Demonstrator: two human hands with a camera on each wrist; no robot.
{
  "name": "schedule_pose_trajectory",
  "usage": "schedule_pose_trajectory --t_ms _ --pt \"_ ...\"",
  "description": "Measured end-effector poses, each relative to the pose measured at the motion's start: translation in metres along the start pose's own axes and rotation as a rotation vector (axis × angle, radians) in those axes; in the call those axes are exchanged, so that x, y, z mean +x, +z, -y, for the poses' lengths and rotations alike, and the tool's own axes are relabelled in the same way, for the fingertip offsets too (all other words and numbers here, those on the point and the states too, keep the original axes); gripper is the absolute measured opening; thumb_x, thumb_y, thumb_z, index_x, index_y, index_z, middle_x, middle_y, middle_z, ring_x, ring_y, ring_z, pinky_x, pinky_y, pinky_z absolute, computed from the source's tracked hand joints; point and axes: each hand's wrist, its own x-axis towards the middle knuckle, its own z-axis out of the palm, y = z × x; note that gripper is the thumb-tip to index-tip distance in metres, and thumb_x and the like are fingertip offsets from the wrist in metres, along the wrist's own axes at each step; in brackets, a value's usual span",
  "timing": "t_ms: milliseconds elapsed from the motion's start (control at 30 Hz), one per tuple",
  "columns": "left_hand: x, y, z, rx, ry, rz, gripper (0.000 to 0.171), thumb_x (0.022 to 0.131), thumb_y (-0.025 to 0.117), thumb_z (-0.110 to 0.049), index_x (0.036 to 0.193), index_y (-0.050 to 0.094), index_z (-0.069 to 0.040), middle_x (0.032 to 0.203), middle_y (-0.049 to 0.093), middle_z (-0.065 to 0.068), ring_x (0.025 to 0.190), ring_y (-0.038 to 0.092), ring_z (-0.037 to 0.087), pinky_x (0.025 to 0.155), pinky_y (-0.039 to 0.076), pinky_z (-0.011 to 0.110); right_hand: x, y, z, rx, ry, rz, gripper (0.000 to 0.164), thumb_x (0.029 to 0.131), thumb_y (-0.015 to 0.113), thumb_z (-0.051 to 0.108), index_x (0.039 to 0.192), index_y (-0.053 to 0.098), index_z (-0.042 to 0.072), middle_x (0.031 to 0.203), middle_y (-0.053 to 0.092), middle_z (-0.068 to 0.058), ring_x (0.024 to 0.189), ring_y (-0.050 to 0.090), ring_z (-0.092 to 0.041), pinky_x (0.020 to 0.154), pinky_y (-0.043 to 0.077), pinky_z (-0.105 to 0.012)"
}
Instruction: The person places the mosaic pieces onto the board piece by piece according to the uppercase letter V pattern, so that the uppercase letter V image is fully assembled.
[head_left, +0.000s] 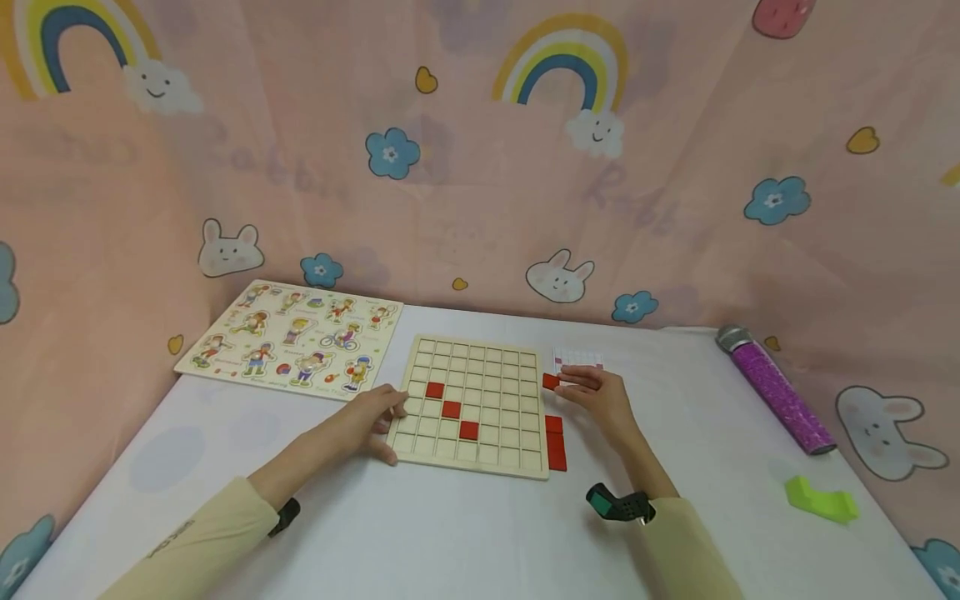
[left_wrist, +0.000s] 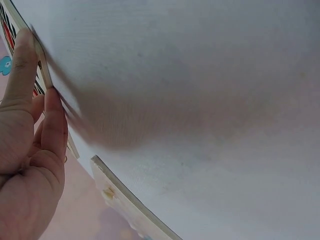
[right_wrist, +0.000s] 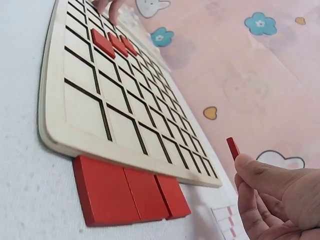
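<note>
**Guide:** Your right hand [head_left: 600, 398] pinches a small red square tile [right_wrist: 232, 148] between thumb and fingertips, lifted off the table at about three o'clock from the wooden grid board [head_left: 472, 406].

**Operator:** And my left?

**Guide:** Your left hand [head_left: 371, 423] rests at nine o'clock on the board, fingers pressed to its edge [left_wrist: 44, 70], thumb at the near corner. The wrist view is blurred there, so I think it steadies rather than grips.

**Operator:** What's on the board?

**Guide:** Three red tiles [head_left: 451, 408] sit in cells, stepping diagonally from eleven o'clock toward five. Three spare tiles [right_wrist: 127, 192] lie flat on the white table [head_left: 450, 533], touching the board's right edge near four o'clock. A small pattern card [head_left: 578, 359] lies just past your right hand at one o'clock.

**Operator:** How should I seat this one?

**Guide:** I'd keep your left hand pressing so the board can't slide, level the tile above its cell, then lower it squarely.
</note>
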Motion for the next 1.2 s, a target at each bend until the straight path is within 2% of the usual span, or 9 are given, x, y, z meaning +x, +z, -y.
schedule_pose_trajectory --t_ms 233,567,733,800,967,1133,1200 --pt "0.001 0.000 0.002 -0.006 0.013 -0.005 0.084 0.058 0.089 -0.012 0.129 0.050 0.009 0.105 0.055 0.001 0.092 0.051 0.016 0.078 0.051 0.022 0.009 0.018 0.007 0.048 0.002 0.013 0.039 0.087 0.068 0.003 0.124 0.058 -0.007 0.118 0.063 -0.023 0.106 0.064 -0.030 0.086 0.051 -0.024" --pt "0.000 -0.001 0.001 -0.003 0.012 -0.007 0.079 0.058 0.090 -0.010 0.126 0.052 0.008 0.105 0.055 0.002 0.091 0.052 0.017 0.077 0.052 0.021 0.021 0.044 0.013 0.097 0.043 0.045 0.038 0.085 0.072 0.007 0.121 0.061 -0.003 0.115 0.065 -0.019 0.105 0.064 -0.027 0.091 0.050 -0.031" --pt "0.001 -0.002 0.000 -0.003 0.007 -0.009 0.074 0.058 0.090 -0.011 0.121 0.055 0.006 0.104 0.055 0.003 0.090 0.051 0.017 0.076 0.051 0.022 0.026 0.060 0.024 0.140 0.027 0.074 0.038 0.084 0.072 0.003 0.120 0.061 -0.005 0.114 0.066 -0.020 0.104 0.065 -0.028 0.089 0.052 -0.031" --pt "0.001 -0.003 0.000 0.004 0.013 -0.012 0.066 0.058 0.090 -0.011 0.114 0.058 0.004 0.106 0.055 0.005 0.090 0.051 0.017 0.076 0.051 0.023 0.028 0.067 0.028 0.150 0.011 0.088 0.038 0.084 0.071 0.001 0.119 0.061 -0.007 0.113 0.065 -0.021 0.103 0.065 -0.029 0.088 0.052 -0.032" --pt "0.001 -0.003 0.000 -0.003 0.024 -0.013 0.055 0.058 0.090 -0.012 0.102 0.058 -0.001 0.116 0.055 0.010 0.091 0.052 0.018 0.077 0.052 0.023 0.035 0.085 0.036 0.161 -0.029 0.118 0.037 0.083 0.071 -0.002 0.117 0.061 -0.009 0.111 0.065 -0.024 0.102 0.065 -0.032 0.083 0.054 -0.030" --pt "0.001 -0.002 -0.001 -0.018 0.010 -0.016 0.056 0.057 0.090 -0.011 0.103 0.057 -0.002 0.118 0.055 0.011 0.093 0.052 0.019 0.077 0.052 0.023 0.040 0.102 0.039 0.186 -0.044 0.138 0.036 0.081 0.072 -0.005 0.115 0.062 -0.010 0.108 0.066 -0.024 0.097 0.067 -0.031 0.081 0.055 -0.030" --pt "0.001 -0.002 -0.002 -0.026 -0.006 -0.016 0.058 0.057 0.090 -0.011 0.105 0.057 -0.002 0.114 0.055 0.008 0.093 0.052 0.019 0.078 0.052 0.023 0.041 0.109 0.041 0.180 -0.049 0.140 0.035 0.080 0.073 -0.005 0.113 0.063 -0.010 0.106 0.067 -0.023 0.095 0.068 -0.030 0.082 0.055 -0.031"
